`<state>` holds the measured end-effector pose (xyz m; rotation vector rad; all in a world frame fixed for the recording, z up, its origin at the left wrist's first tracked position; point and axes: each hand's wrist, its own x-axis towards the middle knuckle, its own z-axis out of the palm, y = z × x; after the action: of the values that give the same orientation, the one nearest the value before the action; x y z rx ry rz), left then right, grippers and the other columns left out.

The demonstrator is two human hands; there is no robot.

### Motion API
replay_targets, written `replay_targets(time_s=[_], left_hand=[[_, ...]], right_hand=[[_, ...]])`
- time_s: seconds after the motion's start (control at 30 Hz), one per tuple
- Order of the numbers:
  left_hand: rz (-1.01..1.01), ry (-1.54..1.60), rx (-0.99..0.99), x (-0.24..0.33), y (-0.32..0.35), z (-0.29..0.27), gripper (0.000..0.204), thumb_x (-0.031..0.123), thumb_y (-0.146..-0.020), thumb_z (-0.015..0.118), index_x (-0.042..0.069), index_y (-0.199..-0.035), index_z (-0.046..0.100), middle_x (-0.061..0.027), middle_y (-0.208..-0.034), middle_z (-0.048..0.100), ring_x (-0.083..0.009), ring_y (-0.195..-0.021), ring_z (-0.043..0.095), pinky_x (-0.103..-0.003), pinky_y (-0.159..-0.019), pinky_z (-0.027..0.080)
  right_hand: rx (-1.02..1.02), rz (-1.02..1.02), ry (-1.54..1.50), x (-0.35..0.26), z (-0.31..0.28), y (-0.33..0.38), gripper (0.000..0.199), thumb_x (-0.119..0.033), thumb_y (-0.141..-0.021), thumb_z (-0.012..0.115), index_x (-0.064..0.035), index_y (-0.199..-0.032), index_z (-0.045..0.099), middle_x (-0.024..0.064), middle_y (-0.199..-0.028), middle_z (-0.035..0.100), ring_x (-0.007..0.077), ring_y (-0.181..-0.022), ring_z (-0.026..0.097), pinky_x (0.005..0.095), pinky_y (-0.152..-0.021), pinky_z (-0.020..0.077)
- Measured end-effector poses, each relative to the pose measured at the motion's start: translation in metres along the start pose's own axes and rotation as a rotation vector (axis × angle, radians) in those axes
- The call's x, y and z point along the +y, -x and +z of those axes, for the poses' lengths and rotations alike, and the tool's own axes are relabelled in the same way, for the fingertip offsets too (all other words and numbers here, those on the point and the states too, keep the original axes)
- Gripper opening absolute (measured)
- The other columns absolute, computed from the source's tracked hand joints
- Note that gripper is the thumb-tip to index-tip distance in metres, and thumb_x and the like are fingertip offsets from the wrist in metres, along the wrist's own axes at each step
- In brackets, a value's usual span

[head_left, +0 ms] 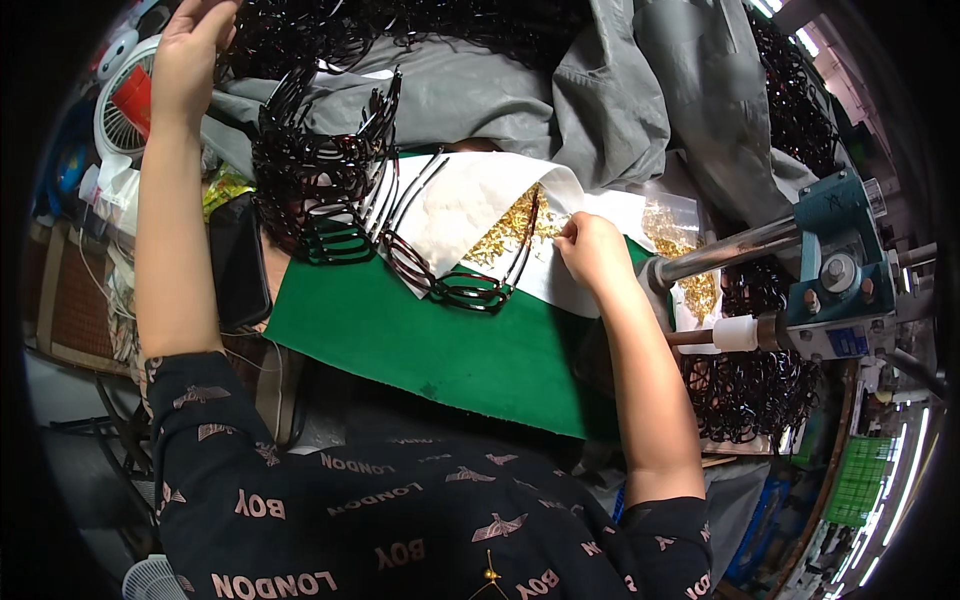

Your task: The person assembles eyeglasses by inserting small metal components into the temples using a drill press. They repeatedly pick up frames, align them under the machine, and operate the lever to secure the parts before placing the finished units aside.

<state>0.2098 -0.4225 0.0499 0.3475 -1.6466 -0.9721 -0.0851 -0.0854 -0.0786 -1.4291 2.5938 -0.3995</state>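
My left hand [193, 60] is stretched up to the far left, beside a large heap of dark eyeglass frames [420, 25]. Its fingertips are cut off by the picture's upper edge, so its grip cannot be made out. Over the right side of a white sheet [545, 285], my right hand [594, 247] has thumb and fingers pinched together; whatever is between them is too small to name. Small gold-coloured metal parts [510, 232] lie on the sheet just left of it. One dark eyeglass frame [470, 291] rests with temples open across the sheet and green mat [430, 350].
Stacked eyeglass frames [325, 180] stand left of the sheet, near a black phone [240, 262] and a white fan [125, 105]. A teal metal machine with a steel shaft [840, 260] juts in from the right. Grey cloth [610, 100] lies behind; a bag of gold parts [672, 225] is right.
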Motion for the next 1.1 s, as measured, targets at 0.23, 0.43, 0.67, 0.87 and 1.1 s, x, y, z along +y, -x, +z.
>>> replay_targets(time_s=[0.23,0.43,0.67,0.87,1.1], left_hand=[[0.024,0.164,-0.031,0.051,0.054,0.022,0.039,0.025,-0.091,0.05,0.005,-0.125,0.043,-0.0099,-0.109,0.053,-0.0129,-0.088,0.058,-0.019,-0.07,0.047],[-0.296,0.424,-0.056,0.111,0.133,0.067,0.03,0.015,-0.086,0.056,-0.002,-0.111,0.053,-0.0054,-0.077,0.059,-0.009,-0.062,0.058,-0.016,-0.046,0.043],[-0.304,1.004,-0.5,0.131,0.205,0.151,0.035,0.001,-0.085,0.053,0.001,-0.119,0.043,-0.0103,-0.099,0.056,-0.0125,-0.085,0.054,-0.023,-0.071,0.045],[-0.383,0.89,-0.589,0.146,0.251,0.244,0.071,-0.005,-0.084,0.052,0.007,-0.141,0.013,-0.0096,-0.097,0.055,-0.013,-0.089,0.053,-0.024,-0.073,0.043],[-0.598,0.848,-0.756,0.154,0.256,0.265,0.059,-0.009,-0.081,0.052,0.0,-0.134,0.025,-0.0105,-0.11,0.053,-0.0148,-0.094,0.055,-0.027,-0.079,0.047]], right_hand=[[0.037,-0.043,0.02,0.026,0.019,-0.019,0.016,-0.014,-0.069,0.063,0.0009,-0.073,0.062,0.02,-0.069,0.062,0.0341,-0.067,0.061,0.0387,-0.066,0.0487],[0.174,-0.058,-0.268,-0.001,-0.016,0.018,0.011,-0.008,-0.07,0.063,0.0019,-0.074,0.058,0.0185,-0.069,0.06,0.0297,-0.068,0.061,0.0352,-0.064,0.0486],[0.33,-0.147,-1.275,-0.026,-0.079,0.142,0.009,0.009,-0.08,0.055,0.0032,-0.086,0.053,0.0125,-0.082,0.061,0.0157,-0.07,0.06,0.0259,-0.063,0.0511],[0.489,-0.365,-1.448,-0.015,-0.077,0.184,0.017,0.007,-0.076,0.06,0.0018,-0.09,0.05,0.018,-0.084,0.059,0.0196,-0.069,0.058,0.0285,-0.061,0.0498],[0.609,-0.447,-1.196,0.007,-0.058,0.179,0.018,0.001,-0.074,0.067,-0.0026,-0.086,0.055,0.0115,-0.089,0.061,0.0197,-0.087,0.05,0.0292,-0.077,0.042]])
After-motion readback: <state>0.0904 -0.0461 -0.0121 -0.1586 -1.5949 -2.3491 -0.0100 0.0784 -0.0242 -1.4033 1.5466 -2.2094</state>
